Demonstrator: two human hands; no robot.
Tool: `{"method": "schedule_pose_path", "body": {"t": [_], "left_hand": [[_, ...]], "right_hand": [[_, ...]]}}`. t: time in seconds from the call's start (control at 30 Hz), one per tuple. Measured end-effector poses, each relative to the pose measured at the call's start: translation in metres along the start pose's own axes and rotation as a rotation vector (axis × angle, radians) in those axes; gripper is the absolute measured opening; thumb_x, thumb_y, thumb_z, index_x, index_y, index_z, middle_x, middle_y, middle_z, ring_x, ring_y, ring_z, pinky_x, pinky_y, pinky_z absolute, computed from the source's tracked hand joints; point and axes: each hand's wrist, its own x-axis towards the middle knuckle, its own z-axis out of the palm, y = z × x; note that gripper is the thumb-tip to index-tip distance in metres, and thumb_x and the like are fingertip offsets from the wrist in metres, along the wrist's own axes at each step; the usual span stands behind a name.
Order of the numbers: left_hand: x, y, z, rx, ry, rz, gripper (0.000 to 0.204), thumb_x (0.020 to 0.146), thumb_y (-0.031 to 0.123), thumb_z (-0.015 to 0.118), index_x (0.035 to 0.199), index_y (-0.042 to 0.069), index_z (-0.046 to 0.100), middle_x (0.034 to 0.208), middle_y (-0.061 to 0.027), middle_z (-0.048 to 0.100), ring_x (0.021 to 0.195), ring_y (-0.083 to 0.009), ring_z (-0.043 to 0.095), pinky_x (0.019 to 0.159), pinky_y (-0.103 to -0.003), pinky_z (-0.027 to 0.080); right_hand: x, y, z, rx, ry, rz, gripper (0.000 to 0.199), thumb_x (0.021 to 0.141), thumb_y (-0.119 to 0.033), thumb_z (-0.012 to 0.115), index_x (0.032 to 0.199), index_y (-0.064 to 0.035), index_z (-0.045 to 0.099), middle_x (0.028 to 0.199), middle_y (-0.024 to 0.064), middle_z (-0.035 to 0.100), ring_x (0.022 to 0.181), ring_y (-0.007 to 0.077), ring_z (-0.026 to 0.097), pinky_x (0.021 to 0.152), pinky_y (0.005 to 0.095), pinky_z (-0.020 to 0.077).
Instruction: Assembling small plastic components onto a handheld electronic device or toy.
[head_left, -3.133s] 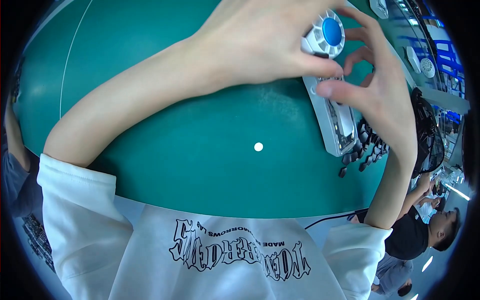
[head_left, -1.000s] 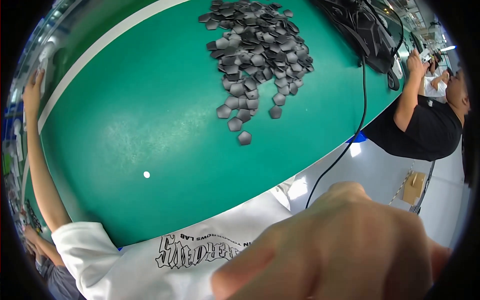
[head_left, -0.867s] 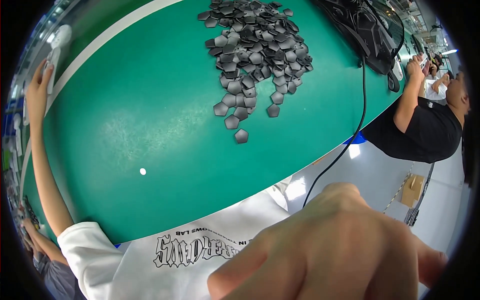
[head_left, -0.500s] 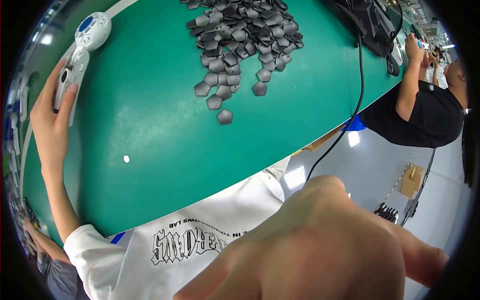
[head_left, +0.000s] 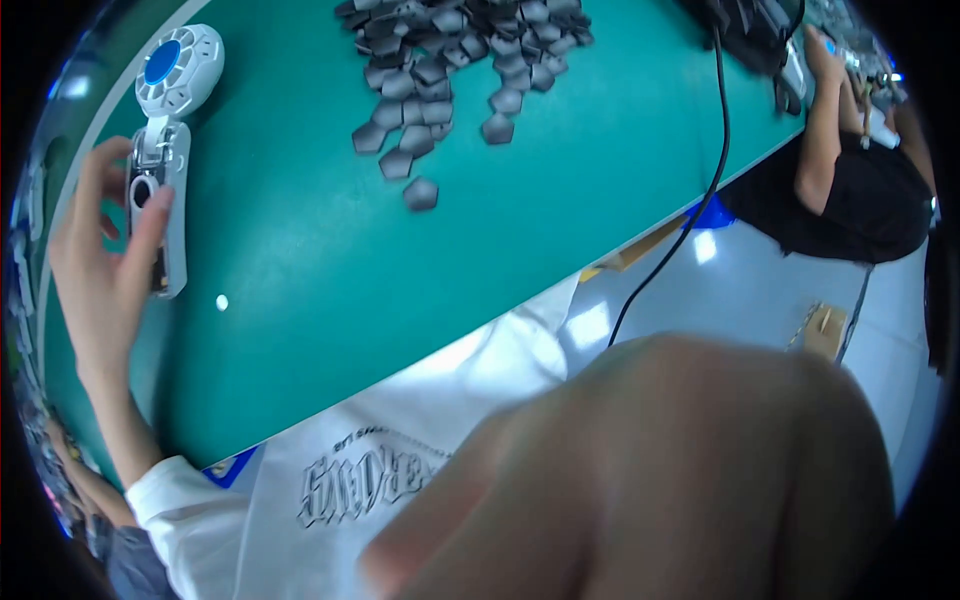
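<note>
At the far left of the green table, my left hand (head_left: 95,250) is closed on the handle of a white handheld fan (head_left: 178,215). The thumb presses one side and the fingers curl round the other. The fan's round head has a blue centre and points away from me. Part of its handle looks uncovered, with an oval opening and inner parts showing. Very near the camera, my right hand (head_left: 640,480) fills the lower right, blurred. Its fingertips are mostly out of sight, and I cannot make out anything in it.
Dark grey five-sided pieces (head_left: 420,110) lie heaped at the table's far middle. A small white spot (head_left: 222,302) shows on the green tabletop (head_left: 330,250). A black cable (head_left: 722,130) hangs over the right edge from black equipment (head_left: 755,35). A co-worker in black (head_left: 870,200) works at right.
My left hand has shifted its hold, with the thumb more bent and the fan's handle showing more. My right hand has come larger in the picture. The whole view has shifted slightly.
</note>
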Motion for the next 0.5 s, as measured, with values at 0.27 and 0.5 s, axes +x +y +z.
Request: {"method": "schedule_pose_path", "body": {"t": [0.27,0.5], "left_hand": [[0.042,-0.045,0.019,0.132,0.138,0.418,0.036,0.095,0.009,0.069,0.130,0.004,0.065,0.129,-0.0121,0.066,0.115,-0.0249,0.065,0.092,-0.031,0.050],[0.052,-0.052,0.029,-0.044,0.196,0.490,0.030,0.101,0.017,0.066,0.128,0.004,0.068,0.137,-0.0129,0.063,0.120,-0.0265,0.063,0.100,-0.034,0.050]], "right_hand": [[-0.008,0.011,0.012,-0.104,0.367,0.197,0.038,0.090,-0.029,0.079,0.070,-0.0056,0.057,0.064,0.0017,0.052,0.051,0.0154,0.043,0.049,0.0310,0.0323],[-0.006,0.018,0.018,-0.171,0.195,0.093,0.045,0.092,-0.031,0.074,0.059,-0.0063,0.057,0.064,0.0047,0.053,0.051,0.0186,0.045,0.049,0.0347,0.0356]]}}
